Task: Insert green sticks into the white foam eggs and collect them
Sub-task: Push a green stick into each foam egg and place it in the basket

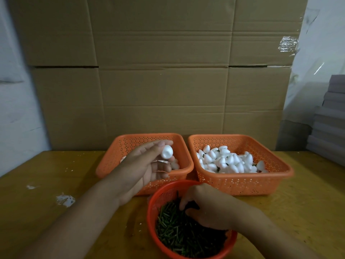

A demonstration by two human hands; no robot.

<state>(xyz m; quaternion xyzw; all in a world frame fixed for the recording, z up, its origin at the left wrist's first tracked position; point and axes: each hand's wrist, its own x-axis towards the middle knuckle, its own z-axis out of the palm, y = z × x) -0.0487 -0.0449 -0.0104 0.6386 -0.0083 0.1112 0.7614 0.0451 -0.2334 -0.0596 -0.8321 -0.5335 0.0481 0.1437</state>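
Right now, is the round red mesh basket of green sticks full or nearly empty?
Well stocked, not brimful: green sticks cover the floor of the round red mesh basket, with bare wall above; the right hand reaches in.

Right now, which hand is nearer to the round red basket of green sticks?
The right hand. It reaches into the round red basket, fingers down among the green sticks. The left hand is farther back, over the left orange basket, holding a white foam egg.
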